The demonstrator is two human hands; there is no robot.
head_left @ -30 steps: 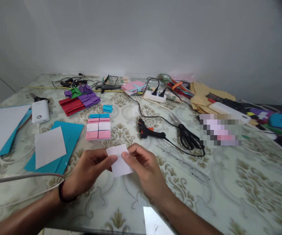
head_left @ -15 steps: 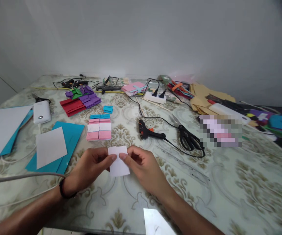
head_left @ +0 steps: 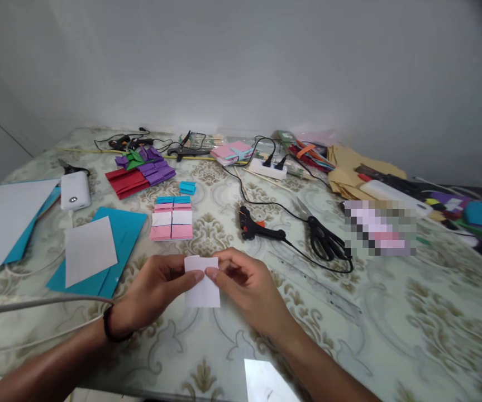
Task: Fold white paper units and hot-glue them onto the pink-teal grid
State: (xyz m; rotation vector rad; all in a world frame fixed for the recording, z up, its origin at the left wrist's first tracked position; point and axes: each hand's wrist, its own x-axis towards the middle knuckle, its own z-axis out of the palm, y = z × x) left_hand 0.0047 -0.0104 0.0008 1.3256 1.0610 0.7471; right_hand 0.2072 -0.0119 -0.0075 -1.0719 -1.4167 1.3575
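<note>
Between both hands is a small piece of white paper (head_left: pixel 202 293), held upright above the tablecloth, with an uneven top edge. My left hand (head_left: pixel 159 287) pinches its left side, thumb in front and fingers behind. On the other side my right hand (head_left: pixel 251 290) pinches it the same way, the two thumbs nearly meeting. The fingers behind the paper are partly hidden. Just beyond the hands lie folded paper pieces in pink, white and blue (head_left: pixel 172 219), with a small blue folded piece (head_left: pixel 187 187) behind them.
A glue gun (head_left: pixel 257 228), black scissors (head_left: pixel 324 234) and a clear ruler (head_left: pixel 318 287) lie to the right. On the left are blue sheets (head_left: pixel 129 226) under a white sheet (head_left: pixel 90 251), and a white power bank (head_left: pixel 75 191). A power strip (head_left: pixel 268 168) sits at the back.
The paper has turned slightly, its sides now straighter, and sits a little lower in view. Both hands keep their pinch. The whole scene has shifted slightly right in view.
</note>
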